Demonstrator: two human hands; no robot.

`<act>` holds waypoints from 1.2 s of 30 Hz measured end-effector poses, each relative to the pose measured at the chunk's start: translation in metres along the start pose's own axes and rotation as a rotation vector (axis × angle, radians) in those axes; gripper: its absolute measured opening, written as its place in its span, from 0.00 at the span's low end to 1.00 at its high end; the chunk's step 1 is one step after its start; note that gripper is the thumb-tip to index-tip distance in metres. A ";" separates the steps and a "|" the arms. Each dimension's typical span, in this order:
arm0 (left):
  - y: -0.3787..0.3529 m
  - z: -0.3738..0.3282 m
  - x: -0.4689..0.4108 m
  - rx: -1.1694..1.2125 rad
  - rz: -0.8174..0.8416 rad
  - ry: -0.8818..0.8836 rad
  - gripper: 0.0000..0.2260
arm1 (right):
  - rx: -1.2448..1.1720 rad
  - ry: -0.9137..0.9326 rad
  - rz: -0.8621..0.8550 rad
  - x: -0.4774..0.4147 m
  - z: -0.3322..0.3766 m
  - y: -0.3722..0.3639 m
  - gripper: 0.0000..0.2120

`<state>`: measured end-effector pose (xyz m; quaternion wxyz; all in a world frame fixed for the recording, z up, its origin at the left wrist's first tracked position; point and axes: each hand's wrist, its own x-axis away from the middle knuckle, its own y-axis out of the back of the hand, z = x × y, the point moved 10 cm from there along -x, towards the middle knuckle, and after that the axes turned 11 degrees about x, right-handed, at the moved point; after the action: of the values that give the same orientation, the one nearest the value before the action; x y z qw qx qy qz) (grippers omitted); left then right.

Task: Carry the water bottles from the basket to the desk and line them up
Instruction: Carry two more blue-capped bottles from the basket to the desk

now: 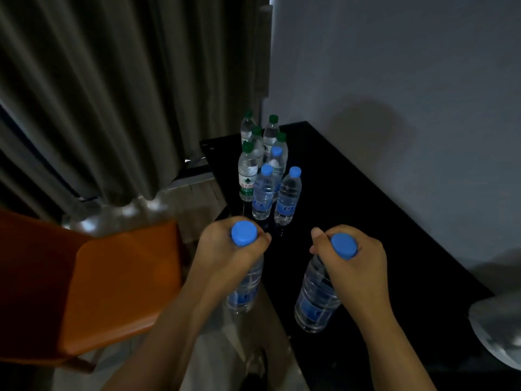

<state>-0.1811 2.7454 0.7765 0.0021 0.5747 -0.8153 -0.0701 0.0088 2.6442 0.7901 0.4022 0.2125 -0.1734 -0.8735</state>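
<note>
Dimly lit, the room has a grey curtain (98,94) in long folds on the left, and it hangs down to a pale floor (194,190). Below the curtain stands an orange chair (98,277), near the left edge of the desk (366,221). The desk is black and glossy, and it stands in the corner against a plain light wall (408,66). A soft shadow falls on this wall above the desk.

At the far left corner of the desk stand eight bottles, all upright and close together in two rough lines. Five at the back are green-cap bottles (247,172). Three nearer ones are blue-cap bottles (288,196).

The left hand (228,249) is closed around the neck of the left bottle (245,289), just under its blue cap. This bottle is upright and is at the left edge of the desk; whether it is over the desk or the floor I cannot tell. The right hand (352,263) is closed in the same way around the neck of the right bottle (317,300), which tilts a little over the black desk. Whether its base touches the surface is not clear. The two held bottles are apart from each other, nearer to the camera than the group.

At the right edge, a pale rounded thing (499,331) lies on the desk, too blurred to name.
</note>
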 end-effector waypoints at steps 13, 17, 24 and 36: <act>-0.055 0.101 -0.118 -0.208 0.225 0.189 0.17 | 0.025 -0.113 0.046 -0.089 -0.076 -0.029 0.13; -0.061 0.130 -0.136 -0.216 0.257 0.227 0.11 | 0.047 -0.161 0.028 -0.093 -0.090 -0.033 0.13; -0.072 0.157 -0.156 -0.150 0.246 0.255 0.14 | 0.080 -0.225 0.010 -0.093 -0.103 -0.040 0.12; -0.083 0.152 -0.188 -0.078 0.267 0.170 0.10 | 0.070 -0.271 0.020 -0.096 -0.117 -0.057 0.10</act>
<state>-0.0521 2.9116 0.6308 0.1025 0.4647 -0.8780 -0.0519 0.0886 2.7384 0.6861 0.3763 0.1046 -0.2588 -0.8835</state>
